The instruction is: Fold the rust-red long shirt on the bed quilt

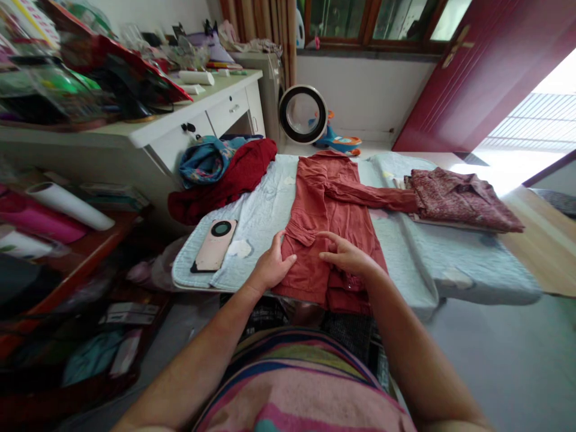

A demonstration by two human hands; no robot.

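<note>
A rust-red shirt (330, 210) lies spread lengthwise on a pale blue padded board (261, 222), one sleeve stretched to the right. My left hand (272, 264) rests on the shirt's near left edge, fingers flat and together. My right hand (346, 255) lies on the shirt's near middle, fingers stretched out and pointing left. Neither hand holds anything; both press on the cloth.
A pink phone (215, 245) lies on the board's left. A dark red cloth (225, 180) and a blue cloth (204, 159) are heaped at the far left. A patterned maroon garment (459, 198) lies folded at the right. A cluttered white desk (180, 120) stands left; a red door (490, 72) is open.
</note>
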